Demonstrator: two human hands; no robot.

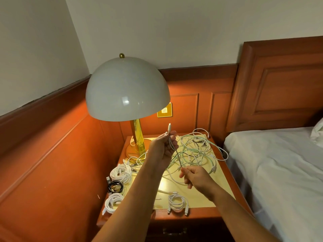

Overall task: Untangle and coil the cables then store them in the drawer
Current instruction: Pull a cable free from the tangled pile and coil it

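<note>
My left hand [165,147] is raised over the nightstand [201,198], shut on a white cable [176,152] just below its plug, which points up. The cable runs down to my right hand [194,177], which pinches it lower along its length. Behind both hands lies a tangle of white and pale green cables [195,151] on the nightstand top. Coiled cables rest near the left and front edges: a big white coil [121,172], a black coil [115,186], a white coil [112,202] and a small white coil [177,202]. The drawer handle [174,230] shows on the front below, with the drawer closed.
A brass lamp [137,137] with a white dome shade [127,91] stands at the nightstand's back left. A bed with white sheets [279,172] and a wooden headboard [279,84] is on the right. Wood panelling [52,163] lines the wall on the left.
</note>
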